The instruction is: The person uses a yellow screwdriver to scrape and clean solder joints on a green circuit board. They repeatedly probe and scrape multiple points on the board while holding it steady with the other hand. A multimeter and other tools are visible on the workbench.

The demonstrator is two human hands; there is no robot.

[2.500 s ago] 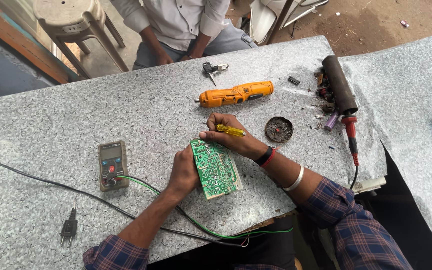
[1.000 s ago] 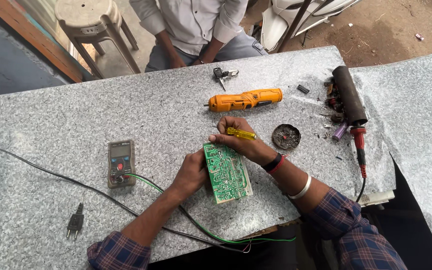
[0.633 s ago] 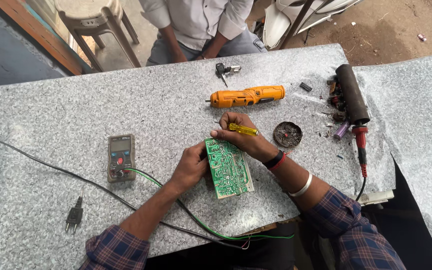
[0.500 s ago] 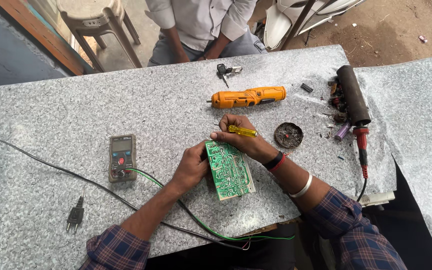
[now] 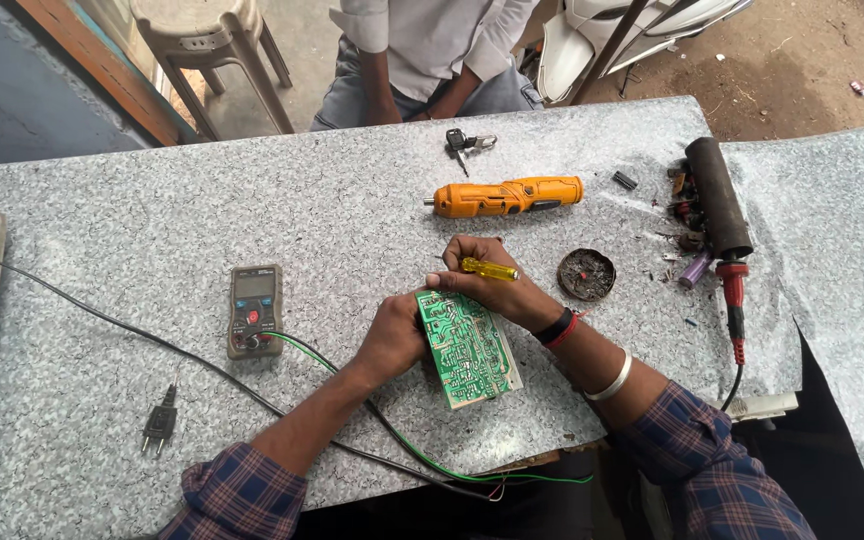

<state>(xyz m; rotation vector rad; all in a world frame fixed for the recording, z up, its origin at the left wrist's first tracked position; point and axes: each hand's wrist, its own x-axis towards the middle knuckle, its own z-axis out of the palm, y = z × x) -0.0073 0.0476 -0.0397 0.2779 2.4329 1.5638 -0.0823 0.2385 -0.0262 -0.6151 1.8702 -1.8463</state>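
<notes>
A green circuit board (image 5: 467, 349) lies tilted on the grey speckled table (image 5: 132, 230), solder side up. My left hand (image 5: 394, 336) grips its left edge. My right hand (image 5: 497, 283) rests at the board's top edge and is closed around a small yellow-handled screwdriver (image 5: 489, 268). The tool's tip is hidden by my fingers.
A multimeter (image 5: 254, 310) with green and black leads lies left of the board. An orange electric screwdriver (image 5: 507, 196) and keys (image 5: 469, 142) lie farther back. A round dark lid (image 5: 586, 274), a black cylinder (image 5: 718, 197), a red-handled tool (image 5: 733, 300) and a plug (image 5: 159, 424) are nearby. A seated person (image 5: 432, 50) faces me.
The view has shifted slightly, so everything sits a little further right in the frame. My hands stay on the board and screwdriver with little visible movement.
</notes>
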